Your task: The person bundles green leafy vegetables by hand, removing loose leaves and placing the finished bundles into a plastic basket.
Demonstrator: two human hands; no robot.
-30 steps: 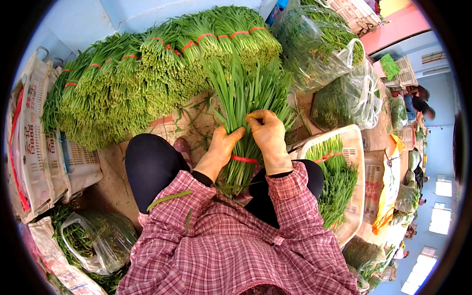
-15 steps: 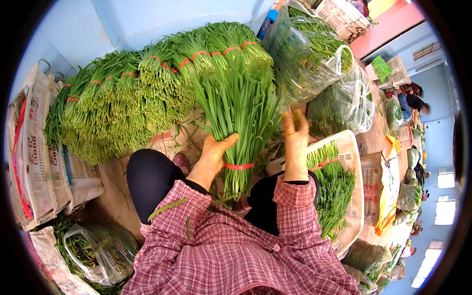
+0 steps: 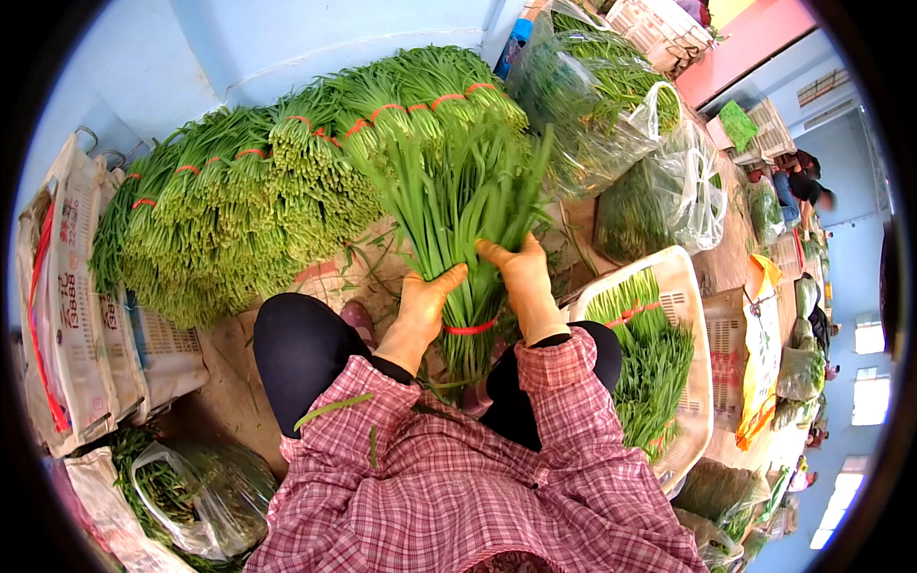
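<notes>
Upright between my knees stands a bunch of garlic chives, its long flat leaves fanning out at the top. A red band ties it near the pale stem ends. My left hand is wrapped round the bunch's left side just above the band, thumb across the front. On the other side my right hand grips the leaves a little higher, its thumb also lying over the front. The fingers of both hands are mostly hidden behind the leaves.
Many banded bunches are piled against the blue wall. To my right a white crate holds more greens. Plastic bags of greens stand beyond it. Crates and another filled bag are on my left. Loose leaves litter the floor.
My right hand, raised apart from the bunch before, has moved left and closed on its right side. The leaf tops have shifted and spread. My left hand keeps its hold.
</notes>
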